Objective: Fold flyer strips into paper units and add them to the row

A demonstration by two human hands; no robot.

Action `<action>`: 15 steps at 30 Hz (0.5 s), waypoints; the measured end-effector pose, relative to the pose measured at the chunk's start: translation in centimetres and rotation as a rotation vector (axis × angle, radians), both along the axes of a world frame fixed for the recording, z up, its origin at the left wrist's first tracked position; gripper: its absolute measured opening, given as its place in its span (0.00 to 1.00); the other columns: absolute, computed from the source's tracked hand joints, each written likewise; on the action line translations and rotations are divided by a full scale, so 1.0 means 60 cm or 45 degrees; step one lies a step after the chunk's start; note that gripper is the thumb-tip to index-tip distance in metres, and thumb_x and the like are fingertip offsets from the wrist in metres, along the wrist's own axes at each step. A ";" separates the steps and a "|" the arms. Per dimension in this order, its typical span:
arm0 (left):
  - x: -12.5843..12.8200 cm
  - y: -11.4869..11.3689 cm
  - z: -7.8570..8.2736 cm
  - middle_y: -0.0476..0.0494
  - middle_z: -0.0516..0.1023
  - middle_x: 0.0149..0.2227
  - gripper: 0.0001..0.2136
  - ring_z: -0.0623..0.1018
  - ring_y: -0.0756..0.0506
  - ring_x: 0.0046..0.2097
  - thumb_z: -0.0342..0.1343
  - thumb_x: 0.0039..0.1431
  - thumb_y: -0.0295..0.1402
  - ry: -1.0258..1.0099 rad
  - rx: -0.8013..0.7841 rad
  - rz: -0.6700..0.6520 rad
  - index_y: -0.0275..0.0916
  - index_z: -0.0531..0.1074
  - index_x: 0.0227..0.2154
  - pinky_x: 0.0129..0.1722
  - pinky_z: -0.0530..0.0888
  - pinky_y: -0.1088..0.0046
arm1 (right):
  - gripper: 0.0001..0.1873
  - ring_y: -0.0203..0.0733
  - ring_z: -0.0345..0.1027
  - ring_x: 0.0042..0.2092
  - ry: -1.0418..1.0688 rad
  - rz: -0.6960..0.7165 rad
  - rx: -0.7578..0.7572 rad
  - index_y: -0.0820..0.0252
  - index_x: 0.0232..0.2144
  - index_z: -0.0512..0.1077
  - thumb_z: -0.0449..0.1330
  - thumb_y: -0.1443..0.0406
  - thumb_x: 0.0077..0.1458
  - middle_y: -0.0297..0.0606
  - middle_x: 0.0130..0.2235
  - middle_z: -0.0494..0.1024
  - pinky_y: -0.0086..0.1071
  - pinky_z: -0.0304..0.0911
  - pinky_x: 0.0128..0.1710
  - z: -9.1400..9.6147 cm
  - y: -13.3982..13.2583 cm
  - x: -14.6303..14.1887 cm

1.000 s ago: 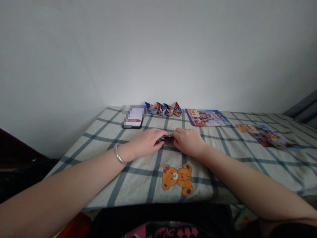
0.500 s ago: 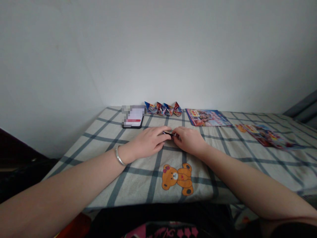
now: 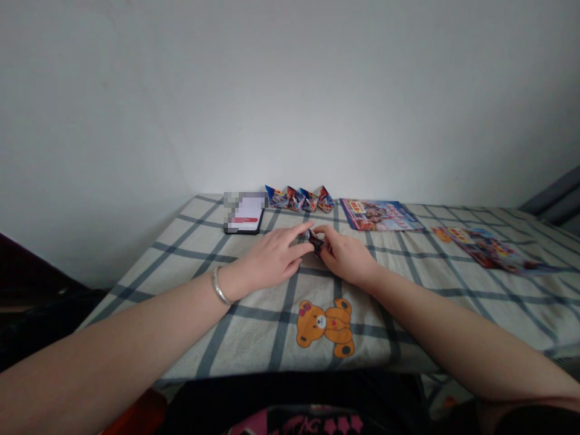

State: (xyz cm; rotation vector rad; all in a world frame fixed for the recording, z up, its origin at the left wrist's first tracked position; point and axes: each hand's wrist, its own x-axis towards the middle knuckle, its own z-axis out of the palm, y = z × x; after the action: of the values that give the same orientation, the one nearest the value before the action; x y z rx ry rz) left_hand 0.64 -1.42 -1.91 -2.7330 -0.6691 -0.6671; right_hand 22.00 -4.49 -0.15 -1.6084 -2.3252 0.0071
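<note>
Nearest to the camera there is a dark garment (image 3: 338,423) with pink print, and to the left of it a red-orange thing (image 3: 141,412), too dim to name. After this begins the worktop (image 3: 385,356), which is covered by a light cloth (image 3: 254,338) with grey-blue checks. Close to its front edge, an orange bear (image 3: 325,327) is printed on the cloth, lying sideways, with its head to the left.

Beyond the bear, the two hands are facing each other. The left hand (image 3: 272,257), with a silver bracelet (image 3: 219,286) at the wrist, has its fingers spread apart; one fingertip is right at the left edge of a small folded piece (image 3: 316,243), but I cannot tell if it touches. The right hand (image 3: 347,254) is pinching this piece between thumb and index finger. The piece is dark and shiny, and it is situated between the hands, in front of the bear's far side.

Farther, on the left, lies a phone (image 3: 247,216) with lit screen, partly covered by blurred squares. On the right, a colourful printed sheet (image 3: 492,249) lies flat, and a second leaflet (image 3: 380,215) lies a little farther back. Between phone and leaflet stands a zigzag row of folded shapes (image 3: 295,199), close to the pale wall (image 3: 290,96).
</note>
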 end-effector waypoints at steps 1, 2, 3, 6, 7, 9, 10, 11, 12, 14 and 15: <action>0.000 0.000 0.000 0.35 0.52 0.67 0.13 0.67 0.36 0.61 0.50 0.62 0.27 0.006 -0.003 0.009 0.39 0.68 0.49 0.57 0.69 0.54 | 0.21 0.46 0.75 0.37 0.016 -0.001 -0.012 0.58 0.56 0.59 0.47 0.66 0.61 0.40 0.38 0.81 0.32 0.55 0.30 -0.001 0.001 0.001; 0.001 0.000 0.001 0.34 0.53 0.67 0.13 0.67 0.36 0.60 0.50 0.62 0.27 0.011 -0.006 0.020 0.39 0.68 0.50 0.57 0.69 0.54 | 0.22 0.46 0.75 0.37 0.034 -0.003 -0.027 0.59 0.57 0.59 0.47 0.66 0.61 0.40 0.38 0.81 0.31 0.56 0.31 -0.002 0.003 0.001; 0.001 0.000 0.001 0.34 0.55 0.66 0.13 0.68 0.36 0.59 0.50 0.62 0.27 0.016 -0.009 0.031 0.39 0.68 0.50 0.56 0.70 0.53 | 0.22 0.45 0.74 0.37 0.053 -0.001 -0.047 0.59 0.57 0.58 0.47 0.66 0.60 0.41 0.37 0.81 0.31 0.56 0.31 -0.002 0.004 0.001; 0.003 0.001 0.000 0.36 0.64 0.60 0.13 0.71 0.37 0.56 0.50 0.62 0.28 0.020 -0.027 0.054 0.39 0.69 0.49 0.55 0.71 0.54 | 0.22 0.44 0.73 0.36 0.148 0.020 -0.116 0.60 0.57 0.58 0.48 0.67 0.60 0.40 0.36 0.80 0.31 0.56 0.32 -0.003 0.007 0.001; 0.004 0.001 -0.001 0.37 0.67 0.58 0.13 0.72 0.37 0.55 0.50 0.62 0.29 0.013 -0.034 0.055 0.39 0.69 0.49 0.55 0.71 0.54 | 0.22 0.43 0.72 0.35 0.190 0.036 -0.139 0.60 0.57 0.58 0.48 0.67 0.60 0.39 0.35 0.80 0.30 0.56 0.32 -0.003 0.007 0.001; 0.005 0.002 -0.001 0.37 0.68 0.57 0.12 0.72 0.38 0.55 0.50 0.63 0.29 -0.006 -0.051 0.055 0.38 0.69 0.48 0.55 0.71 0.55 | 0.23 0.40 0.70 0.31 0.260 0.068 -0.188 0.61 0.57 0.58 0.49 0.69 0.59 0.36 0.33 0.79 0.29 0.55 0.31 -0.003 0.008 0.001; 0.006 0.001 0.000 0.37 0.69 0.57 0.11 0.73 0.38 0.54 0.50 0.63 0.29 -0.017 -0.062 0.054 0.38 0.69 0.48 0.54 0.71 0.55 | 0.23 0.39 0.68 0.30 0.283 0.080 -0.210 0.61 0.56 0.58 0.49 0.69 0.58 0.34 0.31 0.78 0.29 0.53 0.30 -0.004 0.009 0.001; 0.007 0.001 0.000 0.37 0.69 0.56 0.11 0.73 0.38 0.54 0.49 0.63 0.29 -0.025 -0.077 0.054 0.38 0.69 0.47 0.54 0.72 0.55 | 0.23 0.38 0.67 0.28 0.297 0.089 -0.227 0.61 0.56 0.58 0.50 0.69 0.58 0.33 0.30 0.77 0.28 0.52 0.29 -0.004 0.010 0.002; 0.008 0.001 0.001 0.36 0.70 0.56 0.11 0.73 0.38 0.53 0.49 0.64 0.30 -0.032 -0.095 0.055 0.37 0.69 0.47 0.53 0.72 0.55 | 0.23 0.37 0.65 0.27 0.308 0.094 -0.236 0.60 0.56 0.58 0.51 0.69 0.57 0.31 0.29 0.76 0.28 0.51 0.28 -0.005 0.011 0.002; 0.009 0.001 0.003 0.36 0.70 0.55 0.10 0.74 0.39 0.53 0.48 0.65 0.30 -0.043 -0.131 0.053 0.37 0.69 0.46 0.52 0.73 0.56 | 0.22 0.35 0.63 0.25 0.340 0.101 -0.234 0.60 0.55 0.59 0.51 0.69 0.57 0.29 0.27 0.74 0.28 0.50 0.27 -0.008 0.014 0.004; 0.009 0.001 0.004 0.37 0.71 0.54 0.10 0.74 0.39 0.52 0.48 0.65 0.30 -0.048 -0.145 0.047 0.37 0.69 0.46 0.52 0.73 0.56 | 0.20 0.35 0.63 0.25 0.366 0.110 -0.227 0.60 0.54 0.60 0.51 0.69 0.58 0.28 0.26 0.73 0.27 0.50 0.27 -0.009 0.015 0.004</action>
State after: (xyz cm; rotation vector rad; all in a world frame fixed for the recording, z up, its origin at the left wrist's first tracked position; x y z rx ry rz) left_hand 1.18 -1.36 -1.69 -2.8096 -0.7876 -0.6940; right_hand 22.26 -3.60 -0.72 -1.4705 -2.2165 0.4468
